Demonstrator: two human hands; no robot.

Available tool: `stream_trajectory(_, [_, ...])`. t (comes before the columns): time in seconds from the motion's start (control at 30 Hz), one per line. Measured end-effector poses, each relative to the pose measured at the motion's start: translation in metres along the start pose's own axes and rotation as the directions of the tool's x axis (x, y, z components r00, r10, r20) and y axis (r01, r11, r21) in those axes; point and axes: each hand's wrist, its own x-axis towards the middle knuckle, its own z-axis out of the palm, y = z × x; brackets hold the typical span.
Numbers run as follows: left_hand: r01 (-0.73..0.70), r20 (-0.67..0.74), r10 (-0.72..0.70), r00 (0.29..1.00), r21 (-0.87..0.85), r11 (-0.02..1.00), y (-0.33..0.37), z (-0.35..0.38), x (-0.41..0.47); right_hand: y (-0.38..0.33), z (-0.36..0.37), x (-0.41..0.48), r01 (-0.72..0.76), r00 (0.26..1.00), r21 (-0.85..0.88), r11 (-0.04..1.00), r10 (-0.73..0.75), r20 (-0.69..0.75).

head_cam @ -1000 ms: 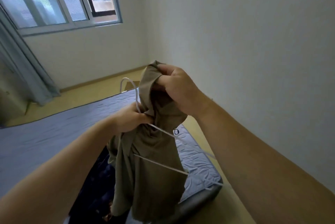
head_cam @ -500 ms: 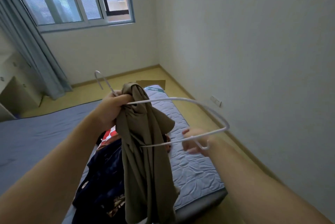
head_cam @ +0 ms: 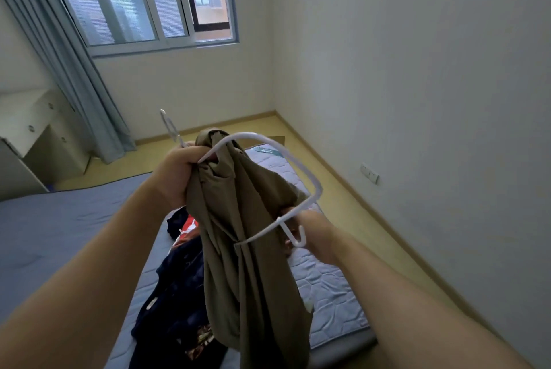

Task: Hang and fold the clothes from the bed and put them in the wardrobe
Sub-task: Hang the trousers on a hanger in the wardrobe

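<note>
Gripping the bunched top of the olive garment [head_cam: 247,264] and the neck of the white hanger [head_cam: 279,220] in one curled left hand [head_cam: 179,173] — cloth draped below those fingers, above the bed [head_cam: 328,288]. Reaching with the right hand [head_cam: 313,234] to the lower bar; cannot tell whether its fingers pinch. Risking a twisted shoulder — or dropping cloth onto the dark pile [head_cam: 176,294] beneath.

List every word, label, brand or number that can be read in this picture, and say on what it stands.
Nothing can be read.
Green label on the mattress: print too blurred to read.
Pale patch on the dark clothes: too small to tell.
</note>
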Motion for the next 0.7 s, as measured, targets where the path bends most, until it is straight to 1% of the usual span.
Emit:
stream_trajectory(0.07, [0.011,-0.058,-0.006,0.998,0.097,0.995,-0.001,-0.009,0.004,-0.017,-0.004,0.002,0.097,0.986,0.02,0.995,-0.093,-0.136])
stream_trajectory(0.13, [0.038,-0.103,-0.011,0.995,0.266,0.963,-0.003,-0.015,0.005,-0.042,-0.008,-0.001,0.194,0.96,0.107,0.975,-0.166,-0.227])
stream_trajectory(0.17, [0.064,-0.131,-0.019,0.991,0.346,0.936,-0.003,-0.017,0.005,-0.054,-0.012,-0.005,0.229,0.944,0.116,0.967,-0.191,-0.27])
stream_trajectory(0.23, [0.113,-0.198,-0.024,0.98,0.451,0.886,-0.003,-0.025,0.008,-0.077,-0.02,-0.014,0.284,0.906,0.037,0.958,-0.255,-0.337])
stream_trajectory(0.3, [0.134,-0.223,-0.025,0.974,0.485,0.864,-0.004,-0.026,0.013,-0.097,-0.027,-0.02,0.292,0.9,-0.046,0.955,-0.291,-0.325])
stream_trajectory(0.37, [0.13,-0.199,-0.02,0.98,0.559,0.819,-0.005,-0.021,0.019,-0.112,-0.029,-0.025,0.307,0.9,-0.103,0.946,-0.324,-0.292])
stream_trajectory(0.43, [0.107,-0.128,-0.029,0.991,0.658,0.746,-0.004,-0.01,0.024,-0.12,-0.028,-0.028,0.313,0.898,-0.198,0.929,-0.357,-0.257])
stream_trajectory(0.5, [0.072,-0.008,-0.098,0.995,0.738,0.671,-0.003,0.003,0.029,-0.124,-0.029,-0.028,0.323,0.895,-0.256,0.911,-0.382,-0.229])
stream_trajectory(0.57, [0.046,0.085,-0.192,0.978,0.806,0.59,-0.003,0.013,0.033,-0.126,-0.029,-0.031,0.318,0.9,-0.215,0.923,-0.366,-0.238])
stream_trajectory(0.6, [0.028,0.1,-0.206,0.973,0.841,0.54,-0.004,0.017,0.037,-0.127,-0.031,-0.032,0.302,0.905,-0.187,0.935,-0.343,-0.251])
stream_trajectory(0.63, [0.008,0.098,-0.191,0.977,0.872,0.489,-0.006,0.018,0.042,-0.127,-0.033,-0.034,0.289,0.904,-0.188,0.939,-0.332,-0.27])
stream_trajectory(0.67, [-0.002,0.082,-0.158,0.984,0.892,0.453,-0.008,0.019,0.046,-0.128,-0.036,-0.035,0.28,0.893,-0.235,0.931,-0.342,-0.293])
stream_trajectory(0.7, [-0.002,0.063,-0.121,0.991,0.895,0.445,-0.01,0.02,0.05,-0.128,-0.04,-0.037,0.272,0.872,-0.31,0.911,-0.37,-0.32])
